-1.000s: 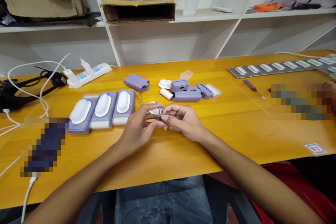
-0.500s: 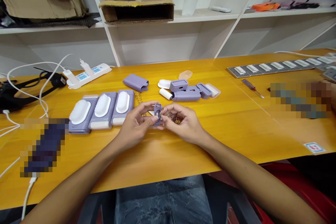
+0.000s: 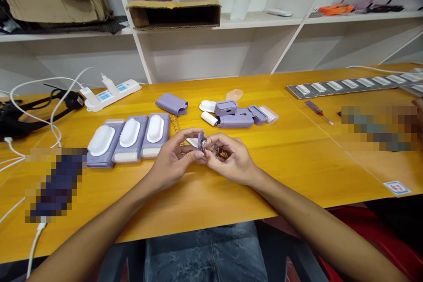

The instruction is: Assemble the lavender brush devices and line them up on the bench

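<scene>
Near the middle of the table, my left hand (image 3: pixel 173 158) pinches a small purple plastic part (image 3: pixel 200 139) between thumb and fingers, turned nearly edge-on. My right hand (image 3: pixel 233 158) is closed round a thin coil spring (image 3: pixel 222 152), its fingertips against the purple part. Whether the spring is hooked to the part is too small to tell. Behind my left fingers lies a white piece (image 3: pixel 191 142), partly hidden. Another coil spring (image 3: pixel 175 123) rests beyond it, below a hollow purple case (image 3: pixel 172 104). Purple housing pieces (image 3: pixel 235 120) and a white bristle pad (image 3: pixel 207 105) lie past my hands.
Several purple brushes with white bristles (image 3: pixel 129 133) lie left. A power strip (image 3: pixel 114 94) with white cables stands behind them. Right are a screwdriver (image 3: pixel 319 112), a metal strip with white blocks (image 3: pixel 350 83) and part of another person's hand (image 3: pixel 419 114). White shelves (image 3: pixel 198 53) rise behind.
The purple part has been turned from showing its face to nearly edge-on. My left fingers have shifted slightly around it; the right hand still holds the spring.
</scene>
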The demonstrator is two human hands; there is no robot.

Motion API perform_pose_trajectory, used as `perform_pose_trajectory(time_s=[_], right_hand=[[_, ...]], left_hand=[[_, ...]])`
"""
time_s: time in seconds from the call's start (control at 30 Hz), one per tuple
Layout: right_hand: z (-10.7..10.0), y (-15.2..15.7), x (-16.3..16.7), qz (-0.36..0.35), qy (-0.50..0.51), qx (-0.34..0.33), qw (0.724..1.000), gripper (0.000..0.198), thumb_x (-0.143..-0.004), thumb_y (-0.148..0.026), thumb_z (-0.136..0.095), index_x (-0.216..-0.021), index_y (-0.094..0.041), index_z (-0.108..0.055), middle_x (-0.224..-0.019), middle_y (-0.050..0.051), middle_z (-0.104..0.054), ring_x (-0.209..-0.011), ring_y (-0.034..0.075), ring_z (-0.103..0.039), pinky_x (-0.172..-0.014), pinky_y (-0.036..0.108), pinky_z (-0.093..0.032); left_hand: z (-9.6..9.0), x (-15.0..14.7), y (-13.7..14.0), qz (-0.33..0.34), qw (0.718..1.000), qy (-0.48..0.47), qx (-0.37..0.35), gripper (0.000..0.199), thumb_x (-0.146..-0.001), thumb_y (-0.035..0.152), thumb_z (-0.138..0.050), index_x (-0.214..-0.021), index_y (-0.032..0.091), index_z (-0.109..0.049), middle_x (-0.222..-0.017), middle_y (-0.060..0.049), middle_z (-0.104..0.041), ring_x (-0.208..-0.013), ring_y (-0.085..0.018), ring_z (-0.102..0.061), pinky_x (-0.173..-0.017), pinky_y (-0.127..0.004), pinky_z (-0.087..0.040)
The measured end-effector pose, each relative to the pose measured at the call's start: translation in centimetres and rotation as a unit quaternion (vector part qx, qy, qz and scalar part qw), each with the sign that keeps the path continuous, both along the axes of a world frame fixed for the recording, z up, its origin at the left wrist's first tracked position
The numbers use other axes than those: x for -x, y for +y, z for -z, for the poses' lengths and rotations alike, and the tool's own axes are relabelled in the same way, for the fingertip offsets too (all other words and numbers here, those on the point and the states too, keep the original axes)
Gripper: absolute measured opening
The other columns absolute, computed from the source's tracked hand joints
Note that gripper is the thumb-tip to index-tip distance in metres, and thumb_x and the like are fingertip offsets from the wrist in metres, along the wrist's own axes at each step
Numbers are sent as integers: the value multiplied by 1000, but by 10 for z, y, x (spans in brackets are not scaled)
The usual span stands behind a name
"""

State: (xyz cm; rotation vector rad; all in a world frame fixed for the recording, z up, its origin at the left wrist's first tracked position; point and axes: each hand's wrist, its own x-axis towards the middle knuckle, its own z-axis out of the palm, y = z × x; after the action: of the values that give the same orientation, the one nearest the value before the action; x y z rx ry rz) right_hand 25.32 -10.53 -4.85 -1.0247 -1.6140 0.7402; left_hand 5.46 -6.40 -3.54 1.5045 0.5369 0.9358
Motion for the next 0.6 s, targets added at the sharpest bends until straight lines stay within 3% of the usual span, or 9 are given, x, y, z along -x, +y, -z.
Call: perform_pose_trajectory(time_s=[0.13,0.33,0.6], right_hand=[[0,1,0,-8,5,-14,1000,11,-90,-24,-71,-97,-23,-62,-65,-8,-52,-50,8,-41,-48,22,-33],[-2,-2,-1,-5,14,17,1000,14,-90,-28,-73,-100,-23,-63,-73,-5,-59,-54,9,-43,-50,23,-36],[-9,-3,-3,-29,67,74,995,18,-90,-34,-75,-98,-23,-64,-74,-2,-62,-60,13,-51,-55,26,-41]], left_hand=[[0,-1,-2,-19,1000,2,-21,45,-91,18,-85,-133,24,-69,-132,-9,-75,-102,-20,-82,-91,-32,-70],[1,0,-3,-30,999,20,-25,52,-92,21,-83,-142,25,-68,-151,-14,-67,-108,-23,-81,-95,-37,-70],[2,0,-2,-39,996,14,-82,53,-96,16,-77,-146,28,-68,-147,-12,-67,-112,-21,-79,-100,-37,-69]])
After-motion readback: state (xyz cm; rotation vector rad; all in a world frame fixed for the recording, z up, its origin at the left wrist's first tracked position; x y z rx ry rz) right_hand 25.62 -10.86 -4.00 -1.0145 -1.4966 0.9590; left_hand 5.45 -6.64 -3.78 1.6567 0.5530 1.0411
